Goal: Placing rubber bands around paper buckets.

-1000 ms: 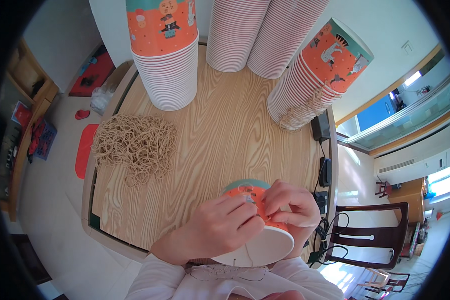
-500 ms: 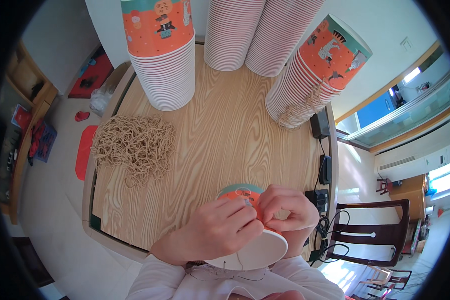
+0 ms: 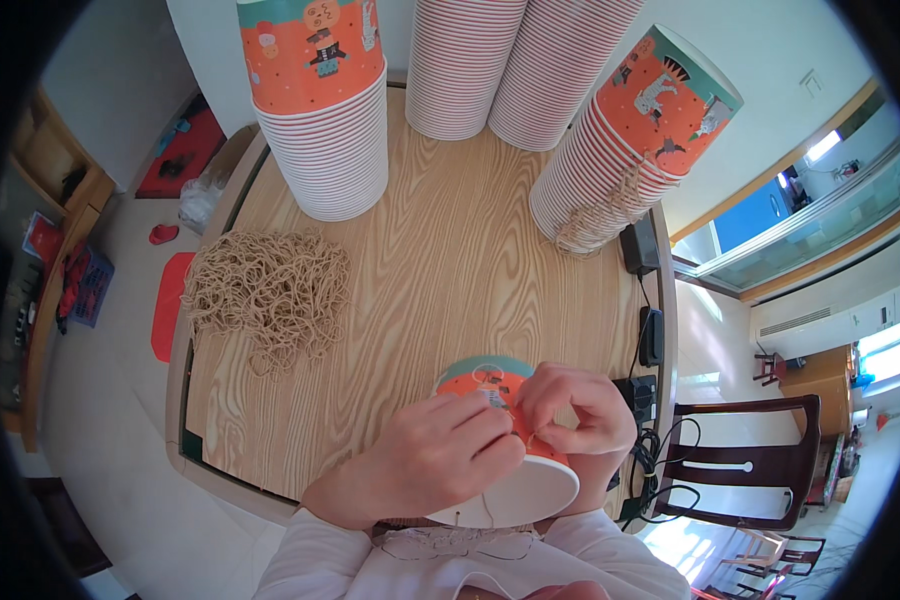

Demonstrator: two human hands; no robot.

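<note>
An orange paper bucket (image 3: 458, 384) with a teal band and printed figures is tilted in front of me, its white end (image 3: 515, 492) toward my body. Thin tan cord (image 3: 484, 508) runs over that white end. Across the bucket's left side lies my left hand (image 3: 450, 445), fingers curled against the orange wall; what its fingertips hold is hidden. On the right side my right hand (image 3: 578, 412) has thumb and forefinger pinched on a short bit of cord (image 3: 532, 438) close to the wall.
A heap of loose tan cord (image 3: 270, 295) lies at the table's left. Tall bucket stacks (image 3: 320, 150) stand at the back; the right stack (image 3: 610, 170) leans, with cords hanging on it. Black adapters (image 3: 640, 250) and cables line the right edge, beside a dark chair (image 3: 740, 465).
The bucket has tipped slightly, its white end rising and the far side showing more. My right fingers have shifted a little and now show the cord between them. The left hand barely moved.
</note>
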